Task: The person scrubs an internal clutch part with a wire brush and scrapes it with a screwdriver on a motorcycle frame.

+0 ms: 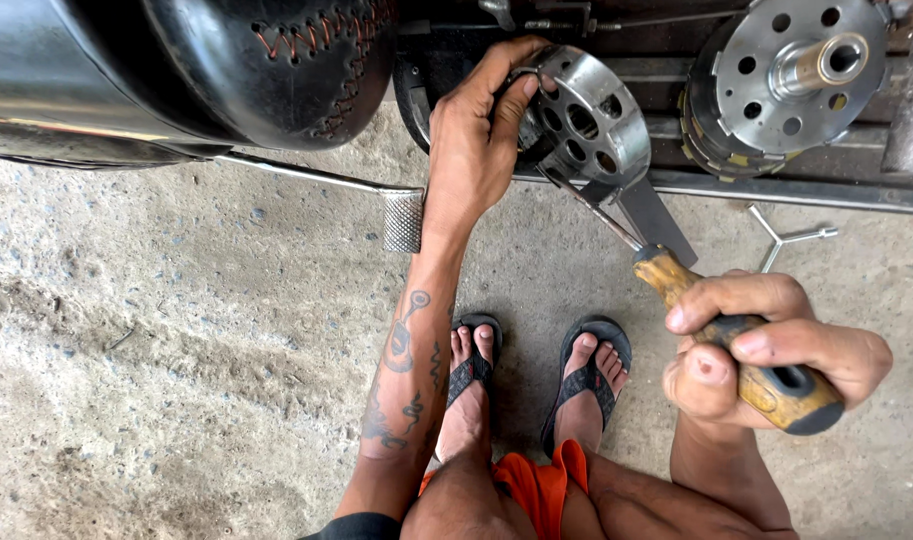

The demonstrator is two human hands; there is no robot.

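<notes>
Up close, our right hand (766,350) is clenching the screwdriver (716,330) by its yellow handle, tip poking into the clutch basket (586,120). Our left hand (476,140) is gripping that drum's rim at the engine; it's looking heavy, stiff, probably oily, so the rim is our hold.

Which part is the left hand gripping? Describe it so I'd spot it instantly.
Start at the motorcycle's black seat, then look right past the foot peg. The left hand grips a silver drum with round holes, touched by the screwdriver. Unlike the flat holed disc farther right, it is cup-shaped and has no central shaft.
</notes>
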